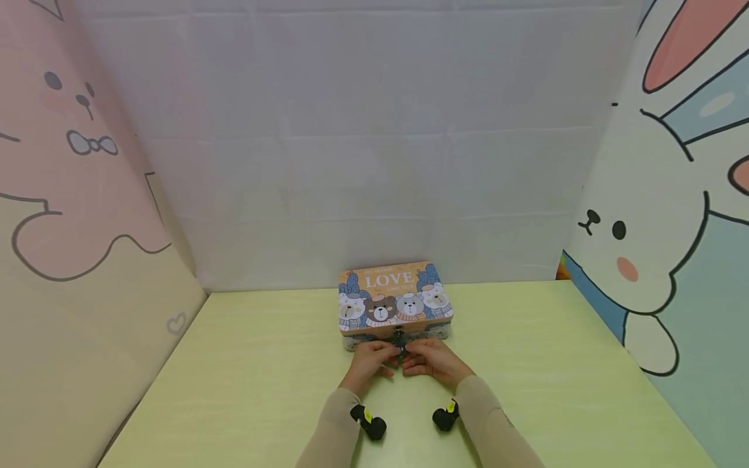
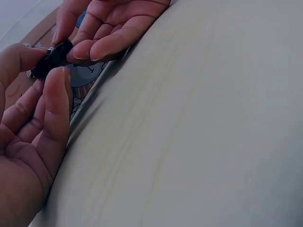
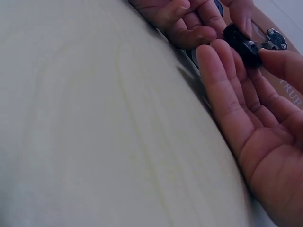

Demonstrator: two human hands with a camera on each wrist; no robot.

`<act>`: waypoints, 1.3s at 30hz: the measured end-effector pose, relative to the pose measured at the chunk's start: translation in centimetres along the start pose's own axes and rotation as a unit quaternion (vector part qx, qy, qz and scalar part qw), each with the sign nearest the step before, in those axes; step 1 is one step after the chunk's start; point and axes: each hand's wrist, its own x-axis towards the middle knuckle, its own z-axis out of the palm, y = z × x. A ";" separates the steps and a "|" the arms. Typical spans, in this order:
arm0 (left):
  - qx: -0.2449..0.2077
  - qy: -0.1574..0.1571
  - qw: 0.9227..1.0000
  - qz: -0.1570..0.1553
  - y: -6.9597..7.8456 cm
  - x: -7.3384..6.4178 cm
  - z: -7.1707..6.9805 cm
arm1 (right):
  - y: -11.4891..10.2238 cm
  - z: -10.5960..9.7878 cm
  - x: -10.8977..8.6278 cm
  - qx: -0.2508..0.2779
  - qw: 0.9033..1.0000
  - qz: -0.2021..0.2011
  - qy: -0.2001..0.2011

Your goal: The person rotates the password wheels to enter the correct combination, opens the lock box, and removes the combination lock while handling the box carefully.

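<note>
A tin box (image 1: 383, 296) with a "LOVE" lid and cartoon bears stands near the table's back edge, its lid down. At its front, a small black padlock (image 3: 242, 46) hangs by a metal clasp (image 3: 275, 39). Thumb and fingers of my left hand (image 1: 370, 361) pinch one end of the padlock. My right hand (image 1: 435, 361) pinches the other end, its lower fingers spread below. Up close in the left wrist view, the lock body (image 2: 52, 59) sits between both hands' fingertips. Fingers partly cover it, so its face cannot be read.
The pale yellow-green table (image 1: 257, 370) extends on both sides of the box. A white cloth backdrop (image 1: 363, 143) rises behind it. Cartoon-printed panels flank the table, with a rabbit (image 1: 638, 253) on the right. Black wrist cameras (image 1: 374, 428) sit on both sleeves.
</note>
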 end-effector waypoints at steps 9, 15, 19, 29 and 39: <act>0.017 0.005 1.000 0.003 0.2 -0.2 0.3 | 0.3 -0.3 0.1 0.003 1.000 0.000 0.000; 0.031 0.005 0.999 0.011 0.3 -0.2 0.3 | 0.3 -0.4 0.2 0.001 1.000 0.000 -0.002; 0.033 0.004 0.999 0.019 1.6 -1.3 0.6 | 0.3 -0.3 0.2 -0.002 1.000 0.001 -0.002; 0.020 0.005 1.000 0.012 0.2 -0.1 0.2 | 0.2 -0.2 0.2 -0.003 1.000 0.001 -0.001; -0.007 -0.005 1.000 0.018 0.3 -0.3 0.0 | 0.2 0.0 0.2 -0.003 1.000 -0.003 0.001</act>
